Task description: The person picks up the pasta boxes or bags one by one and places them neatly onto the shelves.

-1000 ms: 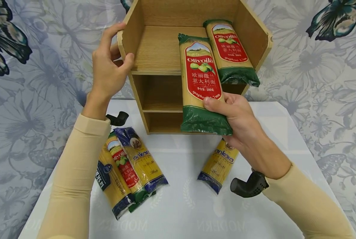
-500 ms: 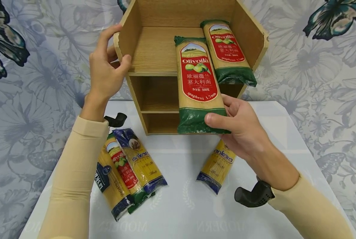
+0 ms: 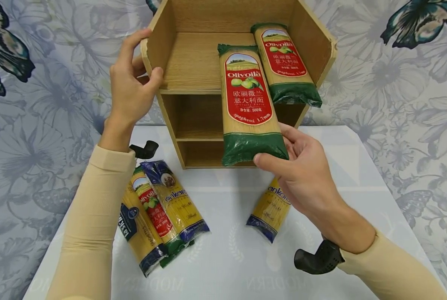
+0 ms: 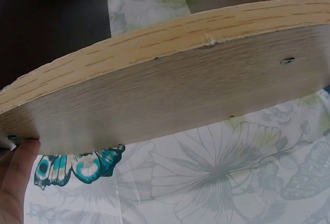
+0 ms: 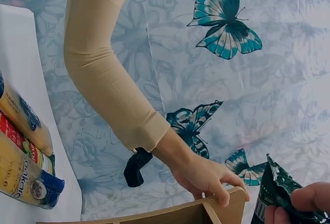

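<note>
Right hand [image 3: 305,171]: I pinch the packet's green lower end; over the last second my thumb has slid there from the red label.
Held Olivoilà spaghetti packet [image 3: 248,91]: upper part over the top tier [image 3: 198,62], lower part jutting past its front edge; hardly shifted against the shelf.
Left hand [image 3: 131,79]: still grips the wooden left side panel [image 3: 163,46].
Second Olivoilà packet [image 3: 285,56]: just beside, on the right.
Shelving: I judge it incomplete; the end-hold frees more packet, yet it overhangs.
</note>
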### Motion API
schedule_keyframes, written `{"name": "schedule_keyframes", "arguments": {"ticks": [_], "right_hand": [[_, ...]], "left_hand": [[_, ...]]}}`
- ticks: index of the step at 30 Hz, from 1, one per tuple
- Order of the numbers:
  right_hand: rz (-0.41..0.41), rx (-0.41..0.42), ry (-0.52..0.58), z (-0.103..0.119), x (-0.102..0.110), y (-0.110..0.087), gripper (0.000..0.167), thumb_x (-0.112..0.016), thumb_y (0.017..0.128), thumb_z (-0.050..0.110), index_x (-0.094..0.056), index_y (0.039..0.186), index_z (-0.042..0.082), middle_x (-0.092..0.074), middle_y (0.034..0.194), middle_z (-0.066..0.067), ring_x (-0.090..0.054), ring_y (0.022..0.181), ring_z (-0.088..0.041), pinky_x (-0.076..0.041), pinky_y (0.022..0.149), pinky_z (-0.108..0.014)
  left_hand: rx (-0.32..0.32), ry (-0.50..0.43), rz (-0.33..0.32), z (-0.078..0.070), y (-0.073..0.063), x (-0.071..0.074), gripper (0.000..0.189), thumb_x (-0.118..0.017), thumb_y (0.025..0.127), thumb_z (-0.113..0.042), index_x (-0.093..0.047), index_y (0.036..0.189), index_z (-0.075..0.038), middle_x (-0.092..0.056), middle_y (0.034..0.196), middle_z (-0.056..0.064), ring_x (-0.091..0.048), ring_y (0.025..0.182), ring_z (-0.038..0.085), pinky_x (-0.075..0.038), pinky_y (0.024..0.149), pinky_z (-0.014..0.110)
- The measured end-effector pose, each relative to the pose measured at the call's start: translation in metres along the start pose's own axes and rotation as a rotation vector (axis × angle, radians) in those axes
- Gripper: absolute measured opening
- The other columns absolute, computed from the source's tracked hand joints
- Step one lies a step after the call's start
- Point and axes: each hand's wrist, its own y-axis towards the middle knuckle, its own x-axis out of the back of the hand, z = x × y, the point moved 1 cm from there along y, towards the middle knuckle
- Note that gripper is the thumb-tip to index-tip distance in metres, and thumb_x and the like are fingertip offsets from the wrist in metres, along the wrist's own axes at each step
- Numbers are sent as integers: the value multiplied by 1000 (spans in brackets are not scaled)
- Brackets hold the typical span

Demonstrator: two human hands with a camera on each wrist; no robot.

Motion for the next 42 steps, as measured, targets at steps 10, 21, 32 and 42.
{"name": "schedule_keyframes", "arguments": {"ticks": [10, 21, 32, 42], "right_hand": [[-109, 23, 121, -4, 1, 29, 56, -64, 94, -10, -40, 145, -6, -51, 145, -18, -57, 127, -28, -51, 98, -33], [-169, 205, -141, -13, 12, 46, 47, -76, 90, 3, -53, 130, -4, -71, 108, -19, -74, 78, -25, -62, 74, -36], [-305, 670, -865, -11, 20, 49, 48, -90, 78, 22, -61, 102, -7, -69, 80, -10, -59, 61, -12, -52, 60, -18], [-334, 775, -995, -8, 18, 64, 49, -90, 77, 31, -61, 90, -6, -68, 74, -10, -63, 58, -15, -50, 59, -15]], "left_hand": [[-77, -12, 18, 2, 0, 1, 58, -60, 90, 0, -54, 144, -19, -72, 117, 16, -73, 100, 25, -61, 74, 27], [-42, -14, 15, 1, -1, 0, 59, -61, 90, 0, -54, 145, -20, -71, 120, 15, -72, 103, 24, -61, 76, 28], [16, -27, -8, 1, -1, 0, 59, -61, 89, 0, -55, 143, -23, -71, 116, 16, -72, 99, 23, -60, 73, 24], [15, -7, -3, -1, 0, -1, 59, -61, 89, 0, -55, 144, -22, -70, 122, 13, -72, 103, 23, -60, 76, 27]]}}
